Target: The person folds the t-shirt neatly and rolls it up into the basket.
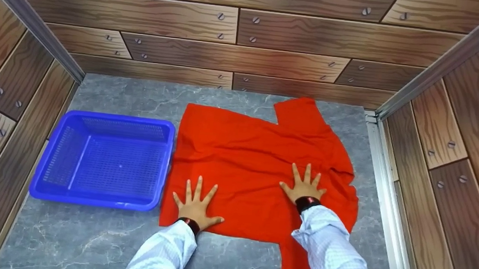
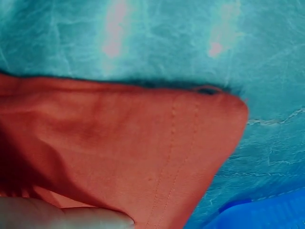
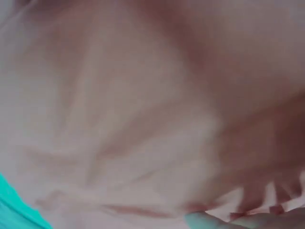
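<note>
A red T-shirt (image 1: 238, 151) lies spread sideways on the grey marbled surface, its hem toward the left and its collar end toward the right. One sleeve (image 1: 301, 113) points away at the far side; the other runs toward me, partly under my right forearm. My left hand (image 1: 195, 210) rests with spread fingers on the near hem corner. Double stitching along the hem (image 2: 183, 143) shows in the left wrist view. Fingers splayed, my right hand (image 1: 303, 187) lies on the cloth near the chest. The right wrist view holds mostly blurred, washed-out shirt fabric (image 3: 143, 119).
A blue plastic basket (image 1: 116, 204) stands just left of the shirt's hem, with nothing inside. Wood-patterned walls (image 1: 177, 52) enclose the back and both sides. A metal rail (image 1: 387, 206) runs along the right edge of the surface.
</note>
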Available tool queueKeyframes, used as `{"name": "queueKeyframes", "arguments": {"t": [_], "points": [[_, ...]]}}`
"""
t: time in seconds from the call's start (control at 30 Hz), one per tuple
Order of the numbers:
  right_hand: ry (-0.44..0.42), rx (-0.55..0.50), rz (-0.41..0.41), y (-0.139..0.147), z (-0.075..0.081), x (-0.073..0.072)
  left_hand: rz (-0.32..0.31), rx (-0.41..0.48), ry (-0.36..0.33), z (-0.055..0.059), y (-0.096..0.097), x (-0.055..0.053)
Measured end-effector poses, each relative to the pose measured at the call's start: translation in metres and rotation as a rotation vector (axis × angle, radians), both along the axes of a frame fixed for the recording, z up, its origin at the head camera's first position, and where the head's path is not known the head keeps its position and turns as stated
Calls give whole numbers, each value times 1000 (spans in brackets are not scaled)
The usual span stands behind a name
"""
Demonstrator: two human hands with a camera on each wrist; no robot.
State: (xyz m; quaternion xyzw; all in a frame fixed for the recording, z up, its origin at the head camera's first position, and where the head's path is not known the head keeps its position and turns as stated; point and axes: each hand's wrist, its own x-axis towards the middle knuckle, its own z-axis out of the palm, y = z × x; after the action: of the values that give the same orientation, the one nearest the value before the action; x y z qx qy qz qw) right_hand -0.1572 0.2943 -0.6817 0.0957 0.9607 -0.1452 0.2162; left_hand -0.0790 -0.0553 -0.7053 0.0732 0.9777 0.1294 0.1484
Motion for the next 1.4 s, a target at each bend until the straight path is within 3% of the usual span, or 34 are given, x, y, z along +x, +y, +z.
{"name": "queueKeyframes", "arguments": {"t": [0.1,0.4,0.6,0.73,0.87,1.03,1.13,1.2,1.3,1.4], "points": [[-21,30,15,2,-1,1,-15,-8,15,2,0,-1],[-13,-41,53,12,14,-7,-39,-6,31,10,1,1],[-31,-95,57,19,16,-5,-44,-12,20,9,4,2],[73,-97,52,13,12,1,-25,-33,20,8,4,0],[228,-108,28,-1,9,23,19,-17,65,8,3,4],[328,-43,33,-16,9,79,87,18,116,3,0,27],[302,-2,27,-18,3,109,119,17,95,-2,-3,40],[244,11,18,-17,-4,122,131,3,88,-6,-5,43],[177,27,-8,-10,-16,132,128,-13,77,-8,-3,40],[178,25,-30,-5,-24,131,118,-16,87,-10,-1,30]]}}
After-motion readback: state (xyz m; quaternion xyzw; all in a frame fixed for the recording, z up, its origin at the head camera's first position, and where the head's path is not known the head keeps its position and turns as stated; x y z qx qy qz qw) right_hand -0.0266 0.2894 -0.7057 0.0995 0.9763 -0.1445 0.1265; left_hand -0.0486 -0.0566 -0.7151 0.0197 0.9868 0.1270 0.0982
